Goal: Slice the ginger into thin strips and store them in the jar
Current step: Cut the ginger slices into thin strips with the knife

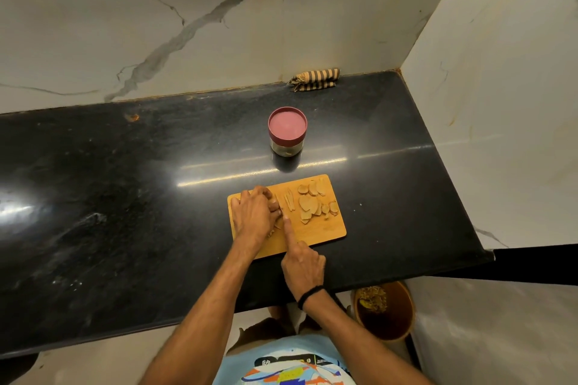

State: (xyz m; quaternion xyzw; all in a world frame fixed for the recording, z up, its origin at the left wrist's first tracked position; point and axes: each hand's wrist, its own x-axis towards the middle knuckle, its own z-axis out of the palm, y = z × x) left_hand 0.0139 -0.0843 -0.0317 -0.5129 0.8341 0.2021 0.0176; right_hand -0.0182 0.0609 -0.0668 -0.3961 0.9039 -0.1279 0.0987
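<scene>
Fingers of the left hand (253, 212) curl over ginger on the cutting board (325, 230); the right hand (301, 262) grips a knife, forefinger along it. Cut strips (289, 199) lie at two o'clock. Keep fingertips tucked. The lidded jar (287, 131) stands at twelve on the tabletop (125, 197).
</scene>
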